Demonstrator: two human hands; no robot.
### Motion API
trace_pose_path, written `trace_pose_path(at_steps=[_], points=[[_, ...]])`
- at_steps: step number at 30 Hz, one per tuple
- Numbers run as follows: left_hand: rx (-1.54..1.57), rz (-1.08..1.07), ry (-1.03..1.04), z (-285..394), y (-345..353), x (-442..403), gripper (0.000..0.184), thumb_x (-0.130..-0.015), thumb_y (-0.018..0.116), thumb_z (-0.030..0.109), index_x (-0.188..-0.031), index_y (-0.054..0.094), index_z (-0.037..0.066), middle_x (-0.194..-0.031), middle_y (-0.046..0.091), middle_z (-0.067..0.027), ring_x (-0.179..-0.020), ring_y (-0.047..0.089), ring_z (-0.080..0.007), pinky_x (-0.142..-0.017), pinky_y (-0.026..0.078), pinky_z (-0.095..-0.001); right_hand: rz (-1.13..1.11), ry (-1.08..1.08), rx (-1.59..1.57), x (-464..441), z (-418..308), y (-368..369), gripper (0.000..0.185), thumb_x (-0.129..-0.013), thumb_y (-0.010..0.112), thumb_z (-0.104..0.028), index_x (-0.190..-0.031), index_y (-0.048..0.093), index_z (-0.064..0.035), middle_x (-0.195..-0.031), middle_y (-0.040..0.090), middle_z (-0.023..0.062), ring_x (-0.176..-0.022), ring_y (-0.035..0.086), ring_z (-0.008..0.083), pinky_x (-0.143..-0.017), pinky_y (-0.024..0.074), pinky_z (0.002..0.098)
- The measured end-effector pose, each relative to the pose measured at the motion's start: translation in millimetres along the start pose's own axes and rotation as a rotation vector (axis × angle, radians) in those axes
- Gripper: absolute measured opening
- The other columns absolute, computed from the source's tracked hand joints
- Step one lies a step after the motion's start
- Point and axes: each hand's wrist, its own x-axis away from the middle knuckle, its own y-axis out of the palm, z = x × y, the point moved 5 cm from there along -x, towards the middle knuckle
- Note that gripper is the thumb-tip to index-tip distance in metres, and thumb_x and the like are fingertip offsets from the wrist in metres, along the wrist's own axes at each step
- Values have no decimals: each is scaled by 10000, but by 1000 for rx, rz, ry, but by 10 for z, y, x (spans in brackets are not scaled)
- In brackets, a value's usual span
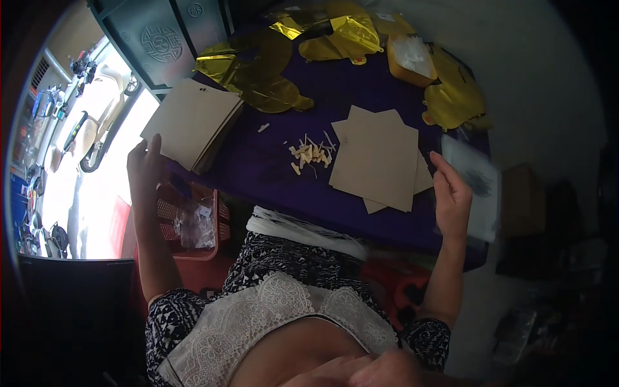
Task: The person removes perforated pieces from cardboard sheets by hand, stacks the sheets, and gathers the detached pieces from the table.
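My left hand (146, 161) is raised at the near left edge of a stack of beige card sheets (193, 119), fingers apart and nothing visible in it. I cannot tell whether it touches the stack. My right hand (451, 197) hovers right of a second pile of card sheets (377, 161), index finger stretched out and the other fingers partly bent. No held thing shows there. Between the two piles lies a small heap of pale little pieces (309, 155) on the purple tablecloth (258, 184). A clear plastic bag with dark thin items (477, 184) lies just beyond my right hand.
Yellow foil pieces (264, 77) lie along the far side, beside a yellow tub (409, 68) with white contents. A red basket (223, 226) holding clear bags stands below the table's left edge. White strands (303, 233) rest across my lap. A cardboard box (522, 190) stands right.
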Motion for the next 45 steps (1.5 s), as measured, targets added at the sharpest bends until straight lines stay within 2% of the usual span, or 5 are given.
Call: trace_pose_path(at_steps=[4, 9, 12, 18, 45], points=[[-109, 333, 607, 312, 122, 380, 322, -949, 554, 271, -991, 666, -28, -677, 634, -104, -584, 619, -151, -535, 478, -277, 11, 95, 223, 207, 73, -60, 250, -953, 553, -98, -1144, 648, 31, -1005, 714, 160, -921, 689, 204, -813, 521, 319], [182, -500, 420, 932, 1215, 1125, 265, -926, 585, 178, -804, 633, -51, -600, 589, -87, -534, 571, -134, -514, 445, -315, 15, 187, 474, 348, 119, 34, 174, -936, 566, -136, -992, 656, 2, -730, 681, 177, -674, 684, 318, -648, 520, 400], [75, -607, 653, 1128, 1762, 1260, 269, -890, 566, 144, -733, 592, -73, -631, 581, -258, -630, 600, -442, -593, 491, -443, 35, 162, 648, 414, 257, 103, 173, -940, 542, -155, -951, 654, -22, -728, 665, 206, -689, 659, 391, -645, 509, 471], [-15, -789, 509, 1159, 2263, 1302, 299, -910, 549, 158, -723, 592, -72, -557, 594, -126, -446, 607, -190, -419, 468, -323, -2, 102, 668, 480, 211, 291, 187, -932, 541, -143, -988, 647, 1, -781, 678, 210, -710, 670, 386, -659, 519, 480], [855, -825, 324, 911, 1369, 1122, 140, -901, 653, 94, -977, 581, 2, -872, 665, -19, -811, 617, -63, -746, 485, -220, -84, 144, -625, 20, -147, 894, 286, -990, 570, -174, -726, 563, -65, -636, 463, -94, -574, 356, -11, -501, 278, 193]])
